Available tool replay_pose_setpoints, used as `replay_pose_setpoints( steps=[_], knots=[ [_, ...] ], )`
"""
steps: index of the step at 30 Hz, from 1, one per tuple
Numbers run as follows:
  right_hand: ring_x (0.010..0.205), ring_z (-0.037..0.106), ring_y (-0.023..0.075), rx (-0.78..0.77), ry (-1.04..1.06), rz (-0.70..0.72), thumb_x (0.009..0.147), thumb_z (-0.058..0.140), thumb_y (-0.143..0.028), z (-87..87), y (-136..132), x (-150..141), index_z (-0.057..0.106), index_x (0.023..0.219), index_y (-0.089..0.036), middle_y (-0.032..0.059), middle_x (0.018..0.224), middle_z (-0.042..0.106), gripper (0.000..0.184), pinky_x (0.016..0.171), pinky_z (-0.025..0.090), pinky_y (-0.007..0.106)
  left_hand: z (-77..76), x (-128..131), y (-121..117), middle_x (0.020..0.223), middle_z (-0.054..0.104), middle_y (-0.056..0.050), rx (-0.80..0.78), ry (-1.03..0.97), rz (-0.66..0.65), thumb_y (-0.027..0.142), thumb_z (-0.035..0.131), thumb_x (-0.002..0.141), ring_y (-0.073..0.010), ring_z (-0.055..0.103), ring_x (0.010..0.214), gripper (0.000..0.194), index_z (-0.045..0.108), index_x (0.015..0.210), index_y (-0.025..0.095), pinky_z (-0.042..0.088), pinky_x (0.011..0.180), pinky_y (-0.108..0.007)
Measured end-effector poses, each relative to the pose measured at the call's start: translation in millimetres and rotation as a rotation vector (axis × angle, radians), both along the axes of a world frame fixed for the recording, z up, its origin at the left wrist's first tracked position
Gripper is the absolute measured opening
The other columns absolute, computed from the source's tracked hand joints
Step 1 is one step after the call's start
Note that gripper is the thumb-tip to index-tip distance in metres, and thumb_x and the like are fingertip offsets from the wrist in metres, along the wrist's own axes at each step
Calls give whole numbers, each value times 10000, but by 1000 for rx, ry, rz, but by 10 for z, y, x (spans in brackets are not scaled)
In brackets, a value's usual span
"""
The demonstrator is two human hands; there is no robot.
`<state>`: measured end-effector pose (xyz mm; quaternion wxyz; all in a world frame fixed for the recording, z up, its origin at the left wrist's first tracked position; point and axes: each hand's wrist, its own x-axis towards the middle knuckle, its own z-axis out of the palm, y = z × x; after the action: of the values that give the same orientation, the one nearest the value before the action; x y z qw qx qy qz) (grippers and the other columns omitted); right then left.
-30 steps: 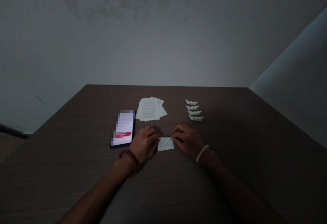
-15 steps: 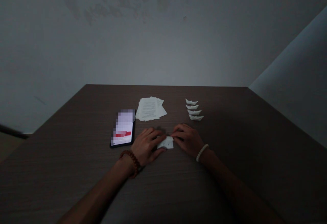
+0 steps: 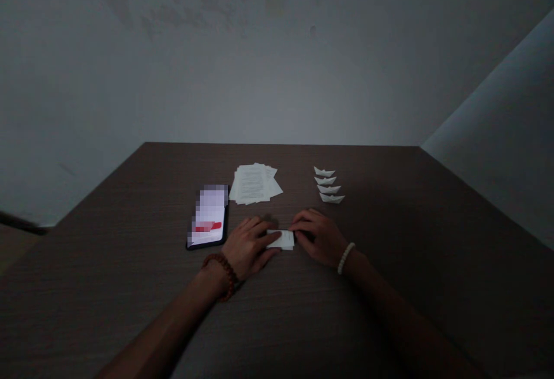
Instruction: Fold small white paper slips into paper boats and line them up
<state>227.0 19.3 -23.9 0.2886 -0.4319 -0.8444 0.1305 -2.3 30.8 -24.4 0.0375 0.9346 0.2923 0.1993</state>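
Note:
A small folded piece of printed paper (image 3: 283, 239) lies on the dark wooden table (image 3: 389, 263) between my hands. My left hand (image 3: 246, 246), with a brown bead bracelet at the wrist, pinches the paper's left side with thumb and fingers. My right hand (image 3: 318, 235), wearing a white bead bracelet, presses its fingertips on the paper's right edge. Both hands rest low on the tabletop.
A lit phone (image 3: 209, 216) lies just left of my left hand. A loose stack of printed sheets (image 3: 254, 183) sits beyond the hands. Several small folded paper boats (image 3: 329, 185) stand in a row at the right. Walls close off the table's far and right sides.
The paper has been folded up from its near edge and now looks about half as deep. My left thumb has moved in under it; my right hand has barely shifted.

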Motion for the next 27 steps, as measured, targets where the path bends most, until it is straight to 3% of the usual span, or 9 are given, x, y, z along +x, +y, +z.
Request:
replay_pose_setpoints(
  steps=[6, 27],
  knots=[
    [855, 551, 176, 3, 7, -27, 836, 622, -258, 23, -16, -17, 675, 877, -194, 47, 932, 626, 93, 782, 449, 321, 5, 8, 2, 1070, 611, -102, 0, -3, -7, 348, 509, 900, -257, 510, 948, 285, 631, 1097, 183, 437, 798, -423],
    [849, 555, 182, 26, -19, -49, 780, 689, -259, -35, -6, -28, 667, 868, -206, 44, 935, 631, 104, 767, 452, 323, -2, 21, -5, 1136, 614, -98, -14, 12, 4, 337, 502, 906, -248, 526, 980, 270, 632, 1087, 184, 440, 824, -421]
  ],
)
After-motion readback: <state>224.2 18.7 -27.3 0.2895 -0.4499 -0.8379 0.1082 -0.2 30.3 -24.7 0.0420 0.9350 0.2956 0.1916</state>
